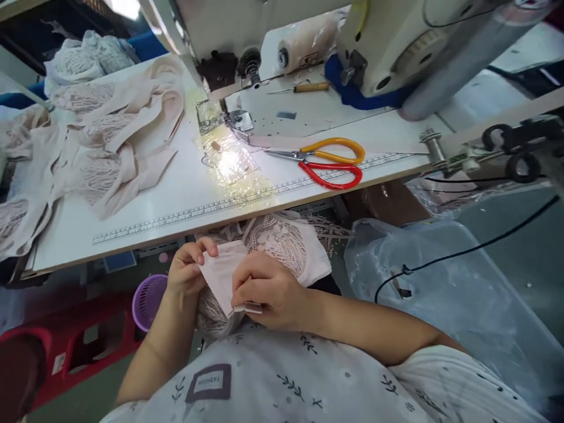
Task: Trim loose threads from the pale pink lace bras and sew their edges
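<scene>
Pinching pale fabric (pixel 221 267) below the table edge (pixel 110 249)

Held at one corner between thumb and fingers of the left hand (pixel 190 265), nipped lower by the right hand (pixel 272 291). Could pucker from uneven pulling, or snag on the scissors (pixel 303 156) if lifted carelessly.

Head-worn view, facing forward and down from close range: my left hand (pixel 190 269) and right hand (pixel 275 291) below centre, my shirt (pixel 343 382) along the lower edge, the surface (pixel 180 191) across the upper half.

Cloth (pixel 221 269) before the table (pixel 154 201) — scissors (pixel 303 156) on top, sewing machine (pixel 388 38) behind.
</scene>
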Tool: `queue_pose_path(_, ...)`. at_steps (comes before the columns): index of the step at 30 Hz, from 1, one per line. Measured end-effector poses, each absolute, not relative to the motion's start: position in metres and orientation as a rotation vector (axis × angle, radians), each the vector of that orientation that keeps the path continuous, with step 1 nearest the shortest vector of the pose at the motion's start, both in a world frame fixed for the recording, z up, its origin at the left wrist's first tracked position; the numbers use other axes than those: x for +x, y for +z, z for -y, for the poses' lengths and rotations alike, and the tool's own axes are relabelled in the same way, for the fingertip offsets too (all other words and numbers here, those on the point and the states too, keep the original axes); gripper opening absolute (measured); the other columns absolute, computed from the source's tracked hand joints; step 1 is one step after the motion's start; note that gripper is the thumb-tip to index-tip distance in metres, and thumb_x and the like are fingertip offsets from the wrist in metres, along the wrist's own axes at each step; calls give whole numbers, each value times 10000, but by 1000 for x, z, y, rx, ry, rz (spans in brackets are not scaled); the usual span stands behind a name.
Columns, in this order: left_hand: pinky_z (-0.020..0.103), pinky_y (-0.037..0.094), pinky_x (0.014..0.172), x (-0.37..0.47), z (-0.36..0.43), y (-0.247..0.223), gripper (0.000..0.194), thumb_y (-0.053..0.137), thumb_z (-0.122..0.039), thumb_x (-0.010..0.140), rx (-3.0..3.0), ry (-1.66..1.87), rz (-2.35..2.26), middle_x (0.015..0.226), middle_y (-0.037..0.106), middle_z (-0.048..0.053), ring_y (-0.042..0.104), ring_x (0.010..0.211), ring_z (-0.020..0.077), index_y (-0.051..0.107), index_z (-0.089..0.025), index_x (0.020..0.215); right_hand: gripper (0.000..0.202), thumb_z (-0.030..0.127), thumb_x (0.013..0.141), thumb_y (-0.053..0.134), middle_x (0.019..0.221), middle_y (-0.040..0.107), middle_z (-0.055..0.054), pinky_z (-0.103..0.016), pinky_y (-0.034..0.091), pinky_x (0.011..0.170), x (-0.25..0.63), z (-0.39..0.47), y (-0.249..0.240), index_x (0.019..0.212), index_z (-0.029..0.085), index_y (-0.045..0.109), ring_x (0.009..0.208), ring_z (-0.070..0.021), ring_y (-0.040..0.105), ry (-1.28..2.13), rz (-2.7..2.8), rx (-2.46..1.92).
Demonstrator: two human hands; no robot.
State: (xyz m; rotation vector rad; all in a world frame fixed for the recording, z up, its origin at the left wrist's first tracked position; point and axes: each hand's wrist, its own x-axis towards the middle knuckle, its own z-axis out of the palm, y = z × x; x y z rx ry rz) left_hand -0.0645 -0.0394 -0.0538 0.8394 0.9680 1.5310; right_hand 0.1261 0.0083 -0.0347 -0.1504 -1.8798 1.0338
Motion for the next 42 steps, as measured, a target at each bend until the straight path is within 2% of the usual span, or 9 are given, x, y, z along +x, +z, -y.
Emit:
queue_pose_path(10, 192, 440, 451, -67, 41, -58, 282, 788, -250, 524, 615, 1546, -906, 659, 529, -12, 505, 491, 74, 518, -171, 531, 83, 129, 846, 605, 723, 658, -3, -262, 493, 687, 125, 0, -50, 865, 199, 645, 745, -127, 551, 719, 1958, -102)
queue_pose_path(16, 199, 427, 448, -69, 41, -60, 268, 770, -220, 504, 548, 1540, -871, 660, 541, -6, 504, 488, 81, 507, -166, 523, 124, 55, 812, 583, 760, 690, -35, -270, 524, 643, 127, 2, -47, 793, 174, 610, 739, -148, 564, 781, 1953, -84)
queue_pose_path(20, 198, 427, 441, -69, 43, -62, 263, 768, -233, 504, 526, 1537, -857, 672, 551, 1, 500, 486, 81, 516, -164, 537, 136, 39, 793, 562, 793, 684, -62, -292, 535, 666, 129, 2, -48, 821, 165, 604, 761, -160, 559, 836, 1957, -88)
queue_pose_path(32, 203, 463, 450, -73, 41, -50, 239, 809, -236, 523, 616, 1515, -907, 690, 599, 29, 564, 527, 106, 588, -149, 551, 213, 17, 787, 533, 829, 644, -54, -309, 519, 712, 135, -3, -35, 899, 195, 566, 782, -159, 568, 798, 1983, -145)
queue_pose_path(35, 216, 474, 453, -75, 39, -39, 199, 816, -216, 548, 692, 1500, -963, 699, 636, 43, 586, 534, 123, 635, -143, 583, 243, 6, 780, 516, 825, 615, -43, -305, 507, 686, 137, -6, -33, 917, 203, 556, 771, -152, 567, 856, 1919, -236)
queue_pose_path(38, 217, 496, 480, -77, 37, -23, 106, 780, -172, 643, 784, 1486, -1011, 705, 679, 47, 605, 530, 121, 690, -152, 694, 241, 50, 796, 534, 836, 586, -40, -295, 501, 680, 141, -16, -30, 978, 206, 555, 771, -146, 564, 1011, 1855, -405)
queue_pose_path(42, 206, 500, 486, -75, 35, -5, 101, 675, -157, 782, 969, 1399, -1152, 590, 671, 27, 620, 521, 133, 695, -181, 878, 287, 253, 834, 605, 905, 594, -55, -276, 518, 687, 154, -39, -21, 1111, 201, 551, 768, -129, 570, 1397, 1788, -452)
